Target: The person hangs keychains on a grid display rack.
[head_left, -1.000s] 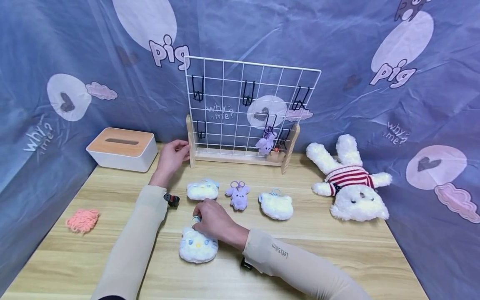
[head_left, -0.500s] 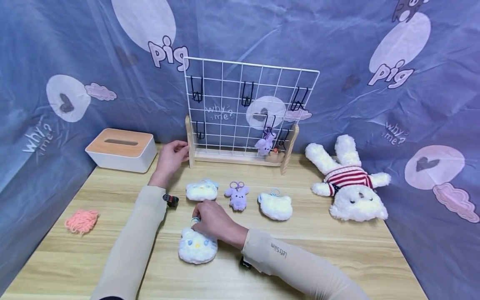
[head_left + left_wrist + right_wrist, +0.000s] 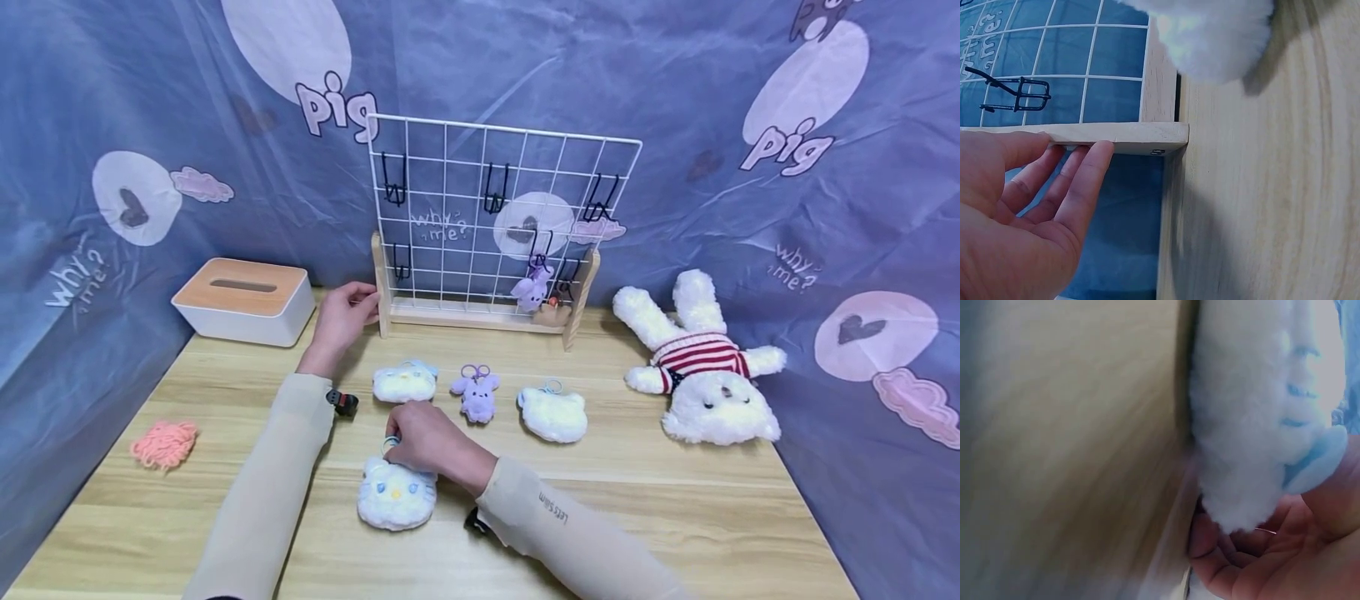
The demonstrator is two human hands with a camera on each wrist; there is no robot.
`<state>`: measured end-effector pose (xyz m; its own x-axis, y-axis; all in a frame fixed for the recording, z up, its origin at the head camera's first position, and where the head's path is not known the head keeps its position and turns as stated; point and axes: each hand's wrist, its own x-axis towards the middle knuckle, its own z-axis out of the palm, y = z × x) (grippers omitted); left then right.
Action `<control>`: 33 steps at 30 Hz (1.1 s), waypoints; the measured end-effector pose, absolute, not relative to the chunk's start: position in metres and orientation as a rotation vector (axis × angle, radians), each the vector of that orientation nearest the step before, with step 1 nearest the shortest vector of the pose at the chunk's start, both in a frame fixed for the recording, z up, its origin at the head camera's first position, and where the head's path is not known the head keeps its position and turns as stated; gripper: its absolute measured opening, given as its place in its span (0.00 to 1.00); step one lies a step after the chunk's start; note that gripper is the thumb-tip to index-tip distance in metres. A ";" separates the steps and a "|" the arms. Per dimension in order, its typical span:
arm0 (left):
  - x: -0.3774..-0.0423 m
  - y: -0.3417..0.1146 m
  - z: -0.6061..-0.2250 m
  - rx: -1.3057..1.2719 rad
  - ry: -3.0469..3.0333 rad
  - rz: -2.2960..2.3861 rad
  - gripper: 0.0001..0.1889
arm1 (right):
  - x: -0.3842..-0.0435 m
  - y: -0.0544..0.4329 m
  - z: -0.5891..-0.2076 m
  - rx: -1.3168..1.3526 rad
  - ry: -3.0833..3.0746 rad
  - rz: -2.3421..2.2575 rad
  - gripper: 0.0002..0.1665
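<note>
My left hand (image 3: 347, 312) has its fingertips against the outer side of the left wooden post (image 3: 1125, 132) of a white wire grid rack (image 3: 487, 200). Its fingers are mostly straight in the left wrist view. Lower down, my right hand (image 3: 431, 440) pinches the top of a white plush cat keychain (image 3: 396, 497) beside its ring. That plush lies face up on the table; in the right wrist view its blue bow (image 3: 1316, 469) shows above curled fingers. Beyond the hand lie another white cat plush (image 3: 405, 383), a purple plush keychain (image 3: 477, 398) and a third white plush (image 3: 553, 414).
Several black hooks (image 3: 495, 190) hang on the grid; a purple plush (image 3: 531, 289) hangs from one. A tissue box (image 3: 243, 302) stands back left. Pink yarn (image 3: 165, 444) lies at left. At right is a white bear (image 3: 720, 407) in a striped sweater. Printed cloth (image 3: 675, 92) encloses the table.
My right forearm has shifted slightly to the left and down. Both hands and the plush keychains stay almost in place.
</note>
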<state>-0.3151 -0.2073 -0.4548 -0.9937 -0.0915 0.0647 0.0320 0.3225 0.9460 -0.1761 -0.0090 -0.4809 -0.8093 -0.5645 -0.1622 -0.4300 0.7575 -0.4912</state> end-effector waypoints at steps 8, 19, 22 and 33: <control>-0.313 -0.207 -0.455 0.068 -2.470 -1.770 0.19 | -0.184 -0.010 -0.502 -0.768 2.658 -0.627 0.11; -0.312 -0.207 -0.454 0.050 -2.475 -1.761 0.19 | -0.164 -0.006 -0.463 -0.790 2.649 -0.672 0.16; -0.314 -0.208 -0.454 0.046 -2.469 -1.770 0.19 | -0.162 -0.004 -0.452 -0.765 2.598 -0.720 0.17; -0.314 -0.209 -0.455 0.063 -2.460 -1.793 0.19 | -0.160 0.006 -0.436 -0.728 2.508 -0.912 0.10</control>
<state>-0.3144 -0.2094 -0.4546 -0.9944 -0.0908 0.0539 0.0235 0.3072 0.9514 -0.1598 0.0059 -0.4365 -0.7969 -0.5812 -0.1648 -0.3395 0.6565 -0.6736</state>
